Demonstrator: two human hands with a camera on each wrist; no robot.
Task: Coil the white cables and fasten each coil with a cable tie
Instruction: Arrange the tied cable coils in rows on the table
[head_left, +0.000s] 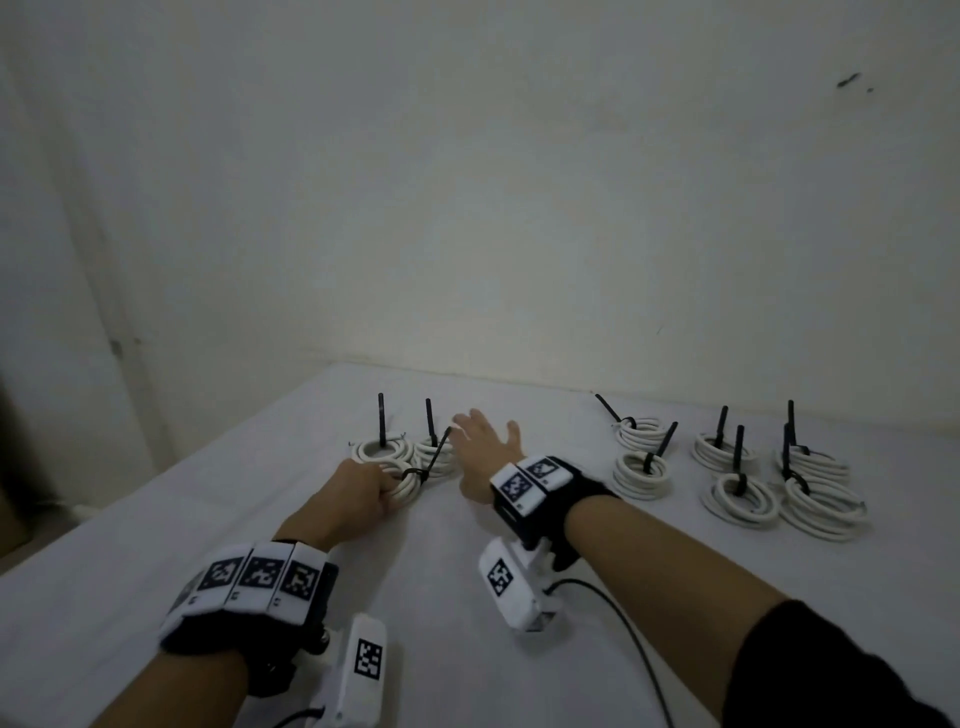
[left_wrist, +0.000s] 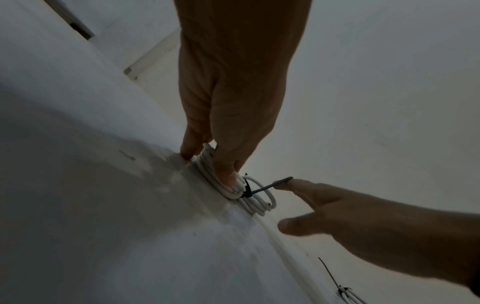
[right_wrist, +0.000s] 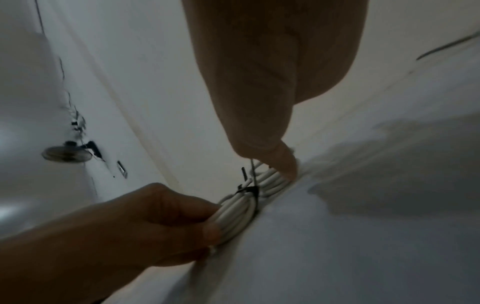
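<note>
On the white table (head_left: 156, 519), my left hand (head_left: 358, 493) is gripping the coil (head_left: 410, 480); my right hand (head_left: 485, 441), fingers spread, is touching the cable tie (head_left: 434, 460) tail.

Nine white cable coils (head_left: 740, 501) in all on the table (head_left: 441, 545). Three of them close together in the left bunch (head_left: 374, 451), six more in the right bunch (head_left: 823, 509). Nine black cable ties (head_left: 381, 418) too, one around each coil, every one with a tail poking out. Two hands, a left hand (head_left: 358, 493) and a right hand (head_left: 483, 441). Two wrist bands (head_left: 260, 577) with black and white squares. Two little white boxes (head_left: 363, 665), one under each wrist
</note>
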